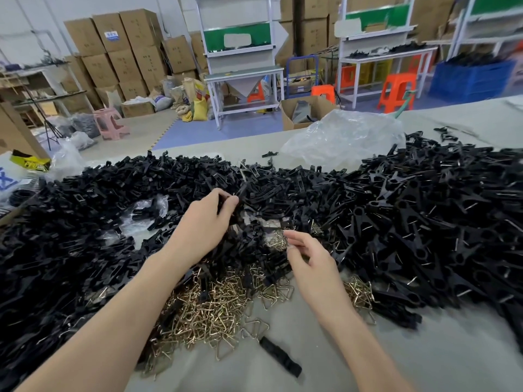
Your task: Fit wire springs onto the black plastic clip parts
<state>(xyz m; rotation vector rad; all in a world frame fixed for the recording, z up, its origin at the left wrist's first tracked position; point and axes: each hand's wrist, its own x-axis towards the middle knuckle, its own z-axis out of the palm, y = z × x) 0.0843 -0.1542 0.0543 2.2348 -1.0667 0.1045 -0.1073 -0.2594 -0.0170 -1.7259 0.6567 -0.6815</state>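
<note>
The left hand [208, 222] curls its fingers [230, 204] round a black clip part [226, 197], up and left of the right hand [312, 260], whose half-curled fingers touch the wire springs [276, 243] just beyond their tips; whether they pinch one I cannot tell

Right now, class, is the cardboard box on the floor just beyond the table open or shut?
Open: the cardboard box has its flaps spread outward, and dark contents show inside.

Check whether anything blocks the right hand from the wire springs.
Nothing visible does. The right hand has its fingertips right at the wire springs; loose black clip parts lie beside them, not between.
</note>
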